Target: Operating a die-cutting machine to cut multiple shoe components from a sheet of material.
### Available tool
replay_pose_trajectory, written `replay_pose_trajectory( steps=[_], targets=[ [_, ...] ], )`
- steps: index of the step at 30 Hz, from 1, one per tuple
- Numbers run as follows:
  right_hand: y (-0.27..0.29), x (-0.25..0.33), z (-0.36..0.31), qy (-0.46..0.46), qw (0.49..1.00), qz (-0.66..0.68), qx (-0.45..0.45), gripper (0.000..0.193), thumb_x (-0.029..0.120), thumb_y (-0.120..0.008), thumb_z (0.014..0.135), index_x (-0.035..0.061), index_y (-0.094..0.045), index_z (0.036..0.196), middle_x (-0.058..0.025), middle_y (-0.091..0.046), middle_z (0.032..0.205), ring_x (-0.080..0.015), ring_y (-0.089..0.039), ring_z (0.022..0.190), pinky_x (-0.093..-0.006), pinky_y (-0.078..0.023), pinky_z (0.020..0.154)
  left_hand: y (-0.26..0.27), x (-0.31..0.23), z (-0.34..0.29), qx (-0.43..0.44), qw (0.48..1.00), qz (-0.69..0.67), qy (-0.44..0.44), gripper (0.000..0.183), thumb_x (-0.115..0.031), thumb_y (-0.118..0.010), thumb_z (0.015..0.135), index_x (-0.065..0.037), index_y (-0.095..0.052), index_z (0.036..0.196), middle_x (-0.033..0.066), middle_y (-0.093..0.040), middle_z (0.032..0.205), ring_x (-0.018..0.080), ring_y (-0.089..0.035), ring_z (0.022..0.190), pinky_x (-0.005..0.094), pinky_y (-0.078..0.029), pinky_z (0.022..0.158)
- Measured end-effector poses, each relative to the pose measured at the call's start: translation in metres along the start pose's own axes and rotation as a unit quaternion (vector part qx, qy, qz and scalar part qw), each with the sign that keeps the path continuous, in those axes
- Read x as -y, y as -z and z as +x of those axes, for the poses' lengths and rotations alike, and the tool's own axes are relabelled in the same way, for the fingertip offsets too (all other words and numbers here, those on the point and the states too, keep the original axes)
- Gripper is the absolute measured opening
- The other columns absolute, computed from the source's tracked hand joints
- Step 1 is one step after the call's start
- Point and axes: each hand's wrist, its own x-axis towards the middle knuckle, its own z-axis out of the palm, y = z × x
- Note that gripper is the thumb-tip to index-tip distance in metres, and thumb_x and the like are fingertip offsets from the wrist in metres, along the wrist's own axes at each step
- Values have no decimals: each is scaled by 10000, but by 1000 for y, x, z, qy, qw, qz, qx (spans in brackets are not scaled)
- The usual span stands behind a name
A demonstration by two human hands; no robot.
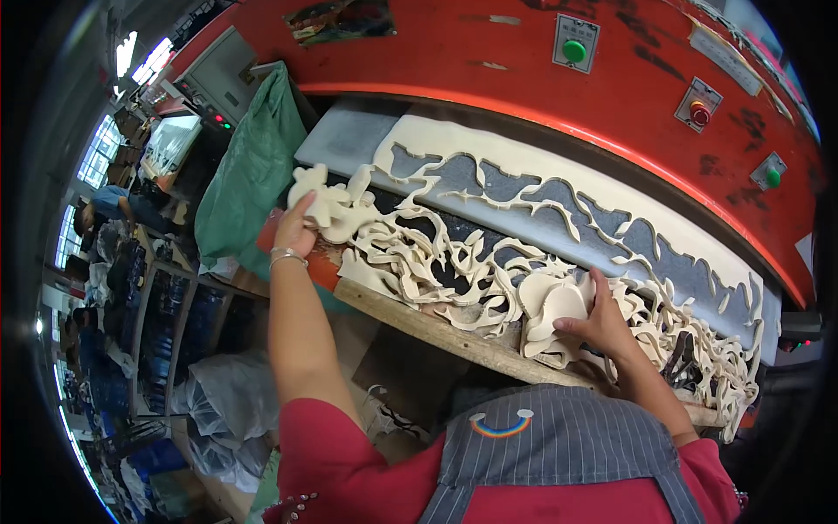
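Observation:
My left hand (295,231) is closed on a small pile of cream foam-like cut pieces (339,212) at the left end of the work ledge. At the right of centre, my right hand (607,323) grips a stack of rounded cream cut pieces (550,301), its thumb on the top one. Tangled strips of cream offcuts (419,258) lie between the hands, and more spread right of my right hand. Beyond them is a cream sheet (454,138) with curved shapes cut out, flat on a grey bed (345,131).
A red machine (471,57) overhangs the bed, with green buttons (573,51) and a red knob (699,113). A wooden beam (419,321) edges the ledge nearest me. A green sack (253,175) hangs at the left. Shelves (166,332) and plastic bags (231,393) stand lower left. A person (122,205) is farther off.

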Motion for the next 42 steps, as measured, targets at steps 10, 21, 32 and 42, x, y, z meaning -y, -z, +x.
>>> replay_pose_trajectory(
  steps=[10, 21, 32, 42],
  targets=[
    [4, -18, 1, -8, 956, 292, -4, 846, 65, -833, 606, -25, -362, 1303, -141, -551, 1178, -220, -554, 1075, -316, -434, 961, -66, 11, 33, 91, 884, 457, 37, 642, -238, -770, 717, 53, -521, 1232, 133, -614, 1148, 211, -604, 984, 319, -460, 875],
    [47, -35, -3, -97, 892, 437, 64, 587, 38, -779, 674, -8, -484, 1179, -96, -621, 1041, -186, -629, 936, -313, -529, 836, -34, -46, -5, 11, 960, 162, -226, 421, -82, -688, 818, 8, -504, 1186, 125, -589, 1135, 208, -607, 1007, 362, -501, 874],
    [75, -8, -33, -68, 974, 152, 157, 853, 118, -845, 627, 32, -384, 1339, -71, -570, 1167, -162, -544, 1064, -306, -445, 908, 39, -8, 63, -102, 969, 218, 57, 573, -226, -783, 722, 20, -557, 1188, 121, -629, 1104, 244, -618, 1005, 359, -478, 902],
    [90, -38, -26, -90, 874, 473, 65, 499, 210, -755, 728, -18, -556, 1124, -81, -630, 957, -137, -594, 791, -267, -479, 669, 17, -13, 98, -112, 871, 478, 29, 896, -383, -792, 612, 47, -424, 1307, 194, -552, 1207, 308, -552, 1095, 398, -436, 921]
  ],
)
